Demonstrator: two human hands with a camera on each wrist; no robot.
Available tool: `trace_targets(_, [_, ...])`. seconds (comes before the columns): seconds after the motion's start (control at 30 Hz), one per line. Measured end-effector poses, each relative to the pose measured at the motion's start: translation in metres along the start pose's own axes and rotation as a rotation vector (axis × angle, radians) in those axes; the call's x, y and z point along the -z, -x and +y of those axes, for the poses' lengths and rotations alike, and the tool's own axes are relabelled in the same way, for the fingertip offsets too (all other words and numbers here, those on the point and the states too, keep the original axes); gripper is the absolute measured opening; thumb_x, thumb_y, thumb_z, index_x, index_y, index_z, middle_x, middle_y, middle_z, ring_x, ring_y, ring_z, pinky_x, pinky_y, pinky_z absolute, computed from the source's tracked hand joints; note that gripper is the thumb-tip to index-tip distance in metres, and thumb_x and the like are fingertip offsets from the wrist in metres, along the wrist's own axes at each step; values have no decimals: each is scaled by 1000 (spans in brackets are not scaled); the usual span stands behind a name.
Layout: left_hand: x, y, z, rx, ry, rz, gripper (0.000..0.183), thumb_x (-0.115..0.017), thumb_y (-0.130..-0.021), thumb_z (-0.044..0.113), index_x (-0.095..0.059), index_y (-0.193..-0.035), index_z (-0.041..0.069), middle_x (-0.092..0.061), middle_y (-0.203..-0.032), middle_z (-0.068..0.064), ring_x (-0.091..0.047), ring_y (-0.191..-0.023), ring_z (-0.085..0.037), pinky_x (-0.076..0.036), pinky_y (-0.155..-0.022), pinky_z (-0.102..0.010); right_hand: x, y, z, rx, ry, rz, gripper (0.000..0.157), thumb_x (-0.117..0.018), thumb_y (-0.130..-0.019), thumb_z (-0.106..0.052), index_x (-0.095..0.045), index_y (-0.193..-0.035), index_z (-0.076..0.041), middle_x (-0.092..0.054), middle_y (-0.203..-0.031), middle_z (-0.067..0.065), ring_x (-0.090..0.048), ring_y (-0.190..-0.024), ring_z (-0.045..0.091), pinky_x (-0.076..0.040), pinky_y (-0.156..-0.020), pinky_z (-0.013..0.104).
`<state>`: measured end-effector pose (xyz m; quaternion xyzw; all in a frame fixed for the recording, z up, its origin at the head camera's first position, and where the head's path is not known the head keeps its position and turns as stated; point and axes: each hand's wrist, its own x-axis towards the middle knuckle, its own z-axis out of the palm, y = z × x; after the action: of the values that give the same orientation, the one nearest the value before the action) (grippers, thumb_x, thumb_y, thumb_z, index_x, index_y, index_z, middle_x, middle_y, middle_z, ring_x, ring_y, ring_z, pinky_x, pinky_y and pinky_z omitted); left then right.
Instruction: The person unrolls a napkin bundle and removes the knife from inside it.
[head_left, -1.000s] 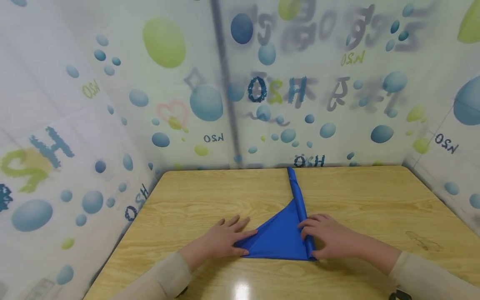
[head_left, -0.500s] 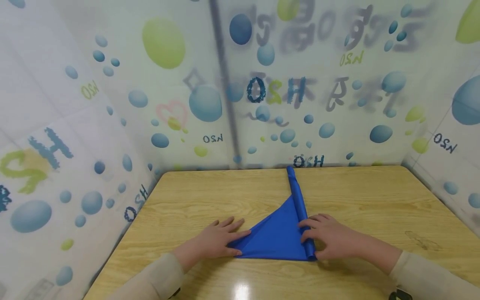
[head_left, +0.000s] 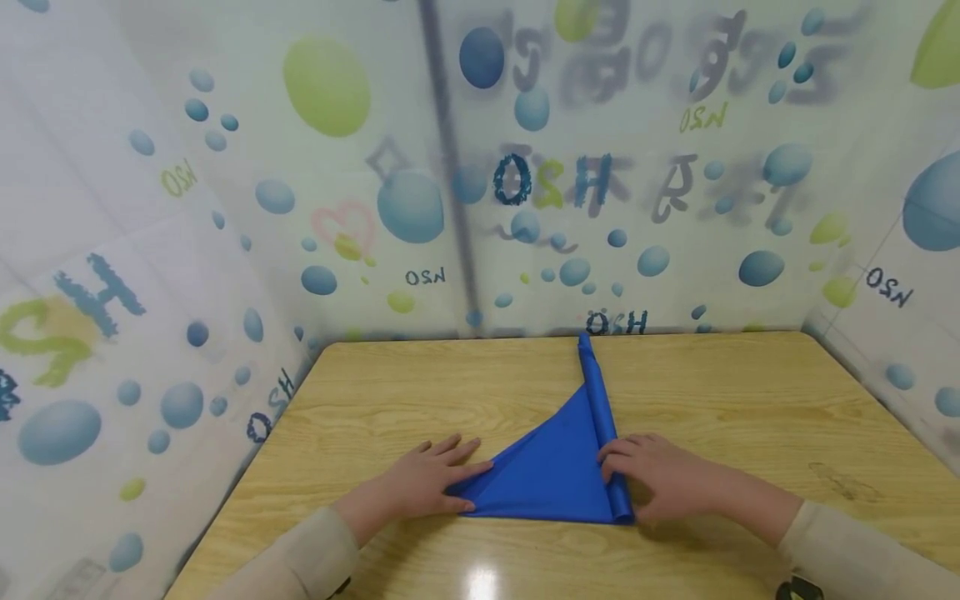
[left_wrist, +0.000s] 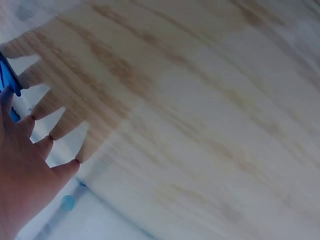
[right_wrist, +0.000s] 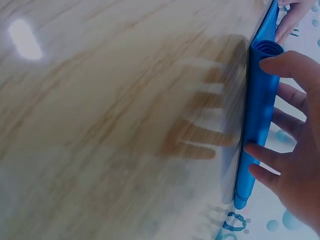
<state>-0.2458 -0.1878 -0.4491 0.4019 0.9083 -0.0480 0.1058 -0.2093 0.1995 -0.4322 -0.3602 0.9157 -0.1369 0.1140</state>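
A blue cloth (head_left: 545,471), its right side wound into a tube, lies on the table in the head view. Its flat part narrows to a corner at the left. There my left hand (head_left: 425,482) rests with straight, spread fingers on the corner. My right hand (head_left: 670,481) holds the near part of the rolled edge (head_left: 602,408), fingers bent over it from the right and thumb at its near end. Spiral layers show at that end of the roll (right_wrist: 257,107) in the right wrist view. The left wrist view shows my left hand (left_wrist: 27,160) beside only a sliver of cloth (left_wrist: 9,82).
The wooden table (head_left: 420,379) reaches back to a pale curtain (head_left: 360,175) printed with blue and green dots and letters. The far tip of the roll lies at the table's back edge. A dark mark (head_left: 846,482) shows on the tabletop at right.
My left hand has slid left a little, and the cloth's left corner has moved left with it. The roll's far end has shifted slightly right. My right hand stays nearly in place.
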Motion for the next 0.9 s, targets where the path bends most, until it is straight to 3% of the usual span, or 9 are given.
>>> trace_targets(0.23, [-1, 2, -2, -13, 3, 10, 66, -42, -95, 66, -30, -153, 38, -18, -162, 3, -18, -146, -30, -30, -107, -58, 0, 5, 4, 56, 66, 13, 52, -77, -81, -26, -61, -130, -36, -46, -130, 1, -48, -115, 24, -43, -92, 51])
trace_targets(0.6, [2, 6, -3, -1, 30, -8, 65, -45, -95, 63, -31, -153, 38, -19, -161, 3, -19, -146, -30, -28, -108, -59, 0, 10, 7, -18, -16, 44, 33, -72, -84, -25, -69, -116, -32, -46, -127, -2, -52, -109, 24, -46, -88, 48])
trace_targets(0.73, [2, 9, -4, 6, 30, -12, 65, -45, -95, 63, -31, -153, 38, -19, -161, 3, -19, -146, -29, -28, -108, -58, -1, 11, 6, -29, -20, 77, 22, -69, -89, -41, -68, -110, -32, -46, -124, -3, -51, -103, 21, -45, -84, 47])
trace_targets(0.9, [1, 10, -6, 0, 26, -2, 65, -44, -95, 63, -31, -153, 37, -19, -161, 3, -19, -146, -30, -28, -108, -58, -5, 8, 5, -35, 33, 132, 31, -69, -83, -59, -64, -99, -33, -45, -116, -6, -47, -98, 17, -44, -83, 44])
